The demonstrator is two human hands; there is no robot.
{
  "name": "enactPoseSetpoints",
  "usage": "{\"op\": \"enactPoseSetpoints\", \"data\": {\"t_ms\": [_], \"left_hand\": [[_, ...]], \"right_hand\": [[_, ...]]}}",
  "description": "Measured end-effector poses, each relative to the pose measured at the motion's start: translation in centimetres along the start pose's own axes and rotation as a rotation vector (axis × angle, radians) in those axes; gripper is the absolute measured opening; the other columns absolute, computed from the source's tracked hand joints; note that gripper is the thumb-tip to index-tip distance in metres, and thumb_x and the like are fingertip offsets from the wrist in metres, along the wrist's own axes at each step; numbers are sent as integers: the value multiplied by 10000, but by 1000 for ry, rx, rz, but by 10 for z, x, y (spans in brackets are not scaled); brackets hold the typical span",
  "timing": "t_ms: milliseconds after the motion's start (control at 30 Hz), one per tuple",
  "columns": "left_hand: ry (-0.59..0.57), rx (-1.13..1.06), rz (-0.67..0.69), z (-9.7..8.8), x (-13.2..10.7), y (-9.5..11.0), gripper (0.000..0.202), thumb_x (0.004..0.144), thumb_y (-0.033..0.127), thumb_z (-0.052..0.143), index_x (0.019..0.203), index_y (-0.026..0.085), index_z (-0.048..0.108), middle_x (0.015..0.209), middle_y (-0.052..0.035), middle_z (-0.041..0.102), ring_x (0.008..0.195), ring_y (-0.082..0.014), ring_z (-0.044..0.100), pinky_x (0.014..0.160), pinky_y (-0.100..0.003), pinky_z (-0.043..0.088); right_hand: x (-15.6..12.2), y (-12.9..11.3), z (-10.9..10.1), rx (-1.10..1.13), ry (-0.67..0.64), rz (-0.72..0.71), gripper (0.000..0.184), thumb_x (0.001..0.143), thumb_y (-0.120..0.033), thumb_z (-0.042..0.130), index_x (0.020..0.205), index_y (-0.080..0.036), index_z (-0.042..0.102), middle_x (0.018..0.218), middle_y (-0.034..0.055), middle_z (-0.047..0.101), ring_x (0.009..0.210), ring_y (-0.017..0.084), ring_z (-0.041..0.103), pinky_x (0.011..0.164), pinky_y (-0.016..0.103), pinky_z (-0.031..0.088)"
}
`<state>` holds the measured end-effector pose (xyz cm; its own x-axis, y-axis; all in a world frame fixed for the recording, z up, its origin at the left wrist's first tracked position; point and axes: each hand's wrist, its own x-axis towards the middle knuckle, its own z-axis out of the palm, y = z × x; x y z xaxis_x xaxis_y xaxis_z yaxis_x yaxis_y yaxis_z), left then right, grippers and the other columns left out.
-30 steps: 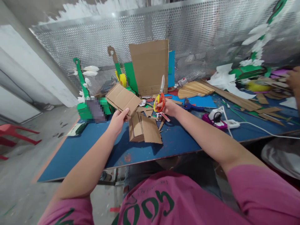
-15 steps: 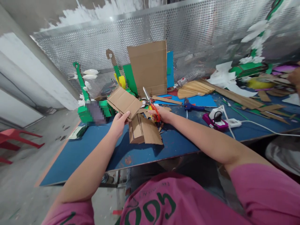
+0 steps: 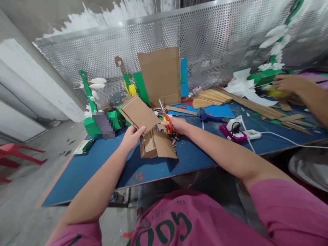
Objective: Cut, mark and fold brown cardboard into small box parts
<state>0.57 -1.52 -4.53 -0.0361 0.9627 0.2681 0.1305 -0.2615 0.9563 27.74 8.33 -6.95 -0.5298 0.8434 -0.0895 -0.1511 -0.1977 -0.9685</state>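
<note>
My left hand [image 3: 132,137] is closed on the near edge of a flat brown cardboard piece [image 3: 138,113], holding it tilted above the blue table [image 3: 102,160]. My right hand [image 3: 176,125] grips a pair of scissors [image 3: 166,119] with orange and yellow handles; their blades point up and away, close to the right edge of the held cardboard. Just below both hands a folded cardboard piece [image 3: 156,145] lies on the table.
A tall cardboard sheet [image 3: 161,76] leans on the perforated metal wall behind green foam shapes [image 3: 88,90]. Cardboard strips [image 3: 211,97], a blue tool [image 3: 208,118], a purple-and-white device [image 3: 233,131] with white cable lie at right. Another person's hand [image 3: 288,83] reaches in far right. A red chair [image 3: 15,153] stands left.
My right hand has lowered the scissors from upright and brought them leftward to the held cardboard's edge. Another person's hand has reached further in at the far right.
</note>
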Motion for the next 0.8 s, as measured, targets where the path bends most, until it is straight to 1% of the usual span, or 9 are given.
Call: {"op": "enactPoseSetpoints", "data": {"t_ms": [167, 267, 333, 467, 533, 633, 733, 800], "left_hand": [[-42, 32, -3, 0, -2, 2, 560, 810, 616, 926, 1162, 191, 832, 1137, -125, 856, 1064, -306, 797, 929, -394, 647], [-47, 13, -5, 1, -3, 4, 557, 787, 590, 952, 1141, 178, 832, 1127, -135, 854, 1071, -311, 796, 924, -387, 647], [-35, -4, -11, 0, -2, 3, 542, 776, 571, 966, 1116, 171, 831, 1110, -141, 851, 1031, -304, 795, 862, -361, 644], [4, -14, -37, 0, -1, 2, 533, 783, 586, 951, 1087, 167, 825, 994, -118, 838, 840, -246, 759, 669, -301, 584], [17, -45, -58, 1, -1, 2, 547, 775, 584, 953, 1099, 166, 815, 991, -110, 833, 819, -233, 748, 654, -293, 569], [59, -102, -81, 3, -1, 3, 551, 766, 553, 958, 1136, 180, 794, 1061, -98, 828, 796, -197, 730, 646, -273, 550], [118, -110, -83, 4, 0, 2, 508, 772, 518, 949, 1123, 196, 774, 1002, -63, 802, 690, -141, 663, 573, -241, 487], [131, -129, -90, 3, 1, 1, 481, 775, 499, 941, 1106, 203, 758, 947, -43, 776, 666, -130, 649, 551, -230, 469]], "right_hand": [[5, 2, -3, 81, 22, 15, 379, 845, -235, 948, 900, -195, 576, 694, -16, 673, 603, 135, 673, 616, 275, 659], [7, 2, -4, 110, 33, 30, 366, 853, -210, 944, 917, -190, 584, 709, -16, 669, 614, 131, 671, 632, 280, 670], [7, 2, -4, 101, 39, 40, 342, 866, -201, 936, 916, -179, 598, 718, -6, 674, 617, 129, 673, 621, 266, 663], [6, 1, -3, 67, 61, 51, 279, 899, -167, 901, 915, -157, 623, 749, 22, 701, 633, 128, 689, 573, 226, 631], [5, 1, -2, 58, 75, 55, 293, 894, -156, 904, 892, -161, 611, 748, 26, 706, 634, 127, 693, 548, 209, 611], [4, 1, -1, 60, 80, 50, 333, 873, -150, 926, 875, -172, 594, 732, 17, 703, 622, 126, 692, 531, 197, 596], [2, 0, 1, 57, 78, 53, 323, 868, -155, 934, 878, -165, 611, 728, 17, 703, 618, 126, 694, 542, 200, 603], [1, -1, 2, 56, 81, 56, 307, 873, -154, 930, 887, -161, 623, 733, 17, 706, 620, 125, 694, 552, 203, 609]]}}
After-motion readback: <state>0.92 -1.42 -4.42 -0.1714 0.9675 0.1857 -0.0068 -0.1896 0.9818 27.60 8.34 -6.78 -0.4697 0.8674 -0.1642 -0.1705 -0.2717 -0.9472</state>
